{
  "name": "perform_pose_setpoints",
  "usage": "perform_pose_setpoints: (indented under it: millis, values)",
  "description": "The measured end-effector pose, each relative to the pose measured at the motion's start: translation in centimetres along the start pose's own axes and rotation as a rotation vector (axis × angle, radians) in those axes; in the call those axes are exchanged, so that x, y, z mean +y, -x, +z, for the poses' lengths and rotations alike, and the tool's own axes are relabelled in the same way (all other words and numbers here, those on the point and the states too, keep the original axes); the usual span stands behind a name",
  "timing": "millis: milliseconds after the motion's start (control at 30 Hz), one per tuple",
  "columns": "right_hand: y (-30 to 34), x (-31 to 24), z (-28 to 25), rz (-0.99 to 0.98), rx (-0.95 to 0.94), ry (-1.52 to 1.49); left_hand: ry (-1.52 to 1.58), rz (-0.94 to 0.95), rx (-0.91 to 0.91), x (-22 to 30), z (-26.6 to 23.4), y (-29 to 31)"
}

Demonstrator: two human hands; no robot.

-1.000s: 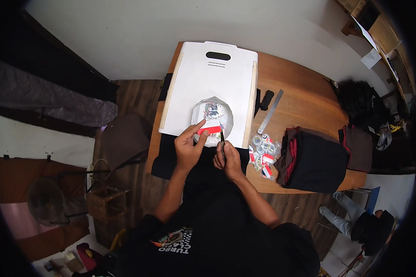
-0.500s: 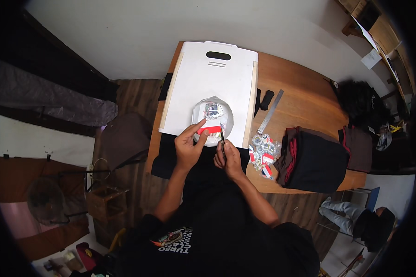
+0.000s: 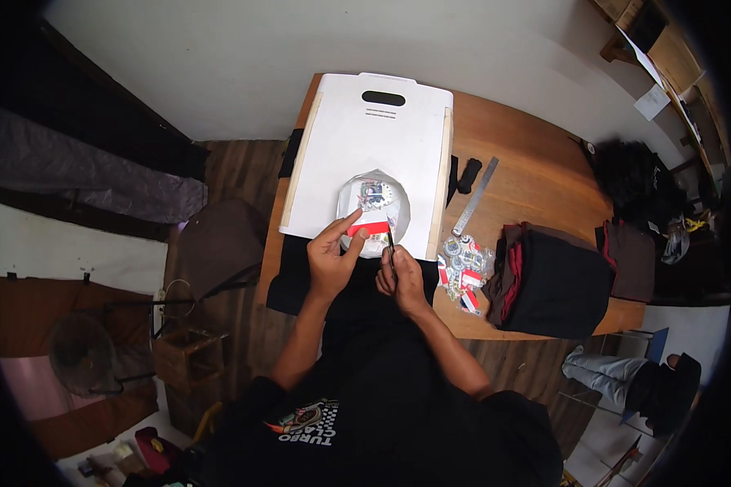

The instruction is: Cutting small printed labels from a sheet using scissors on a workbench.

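Observation:
A small red-and-white flag-like piece (image 3: 369, 228), perhaps a sticker or patch, is pinched between the thumb and fingers of my left hand (image 3: 329, 258). My right hand (image 3: 401, 280) is closed around a slim dark tool (image 3: 391, 240) whose tip points up at the piece's right edge. I cannot make out the tool's exact kind. Both hands work over a round, pale translucent dish (image 3: 405, 211). Inside it lie printed cut-out pieces (image 3: 375, 193), partly covered by my fingers. The dish rests on the near part of a white board (image 3: 365, 142) with a handle slot.
Right of the board, a steel ruler (image 3: 475, 196) and a black item (image 3: 468, 175) lie on the wooden table (image 3: 520, 154). Several loose stickers (image 3: 464, 258) sit beside folded dark clothes (image 3: 556, 284). Another person (image 3: 638, 385) stands at the far lower right.
My hands and the flag piece stay almost where they were; the tool's tip has shifted very slightly. The other person at the lower right has changed posture.

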State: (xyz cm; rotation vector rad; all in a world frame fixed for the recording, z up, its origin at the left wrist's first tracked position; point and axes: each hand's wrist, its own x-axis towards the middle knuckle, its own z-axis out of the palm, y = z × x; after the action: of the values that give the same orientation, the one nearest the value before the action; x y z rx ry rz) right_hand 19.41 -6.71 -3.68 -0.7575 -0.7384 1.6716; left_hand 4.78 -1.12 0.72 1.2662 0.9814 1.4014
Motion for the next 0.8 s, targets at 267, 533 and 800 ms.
perform_pose_setpoints:
  millis: [267,533,800]
  values:
    - [0.00,0.30,-0.05,-0.024,0.005,0.000,0.020,-0.022,0.003,0.25,0.14,0.04]
    - [-0.01,0.06,-0.06,-0.023,-0.011,0.004,0.033,-0.026,0.001,0.12,0.05,0.16]
    - [-0.08,0.00,0.02,-0.019,-0.001,-0.013,0.052,-0.037,-0.017,0.21,0.07,0.24]
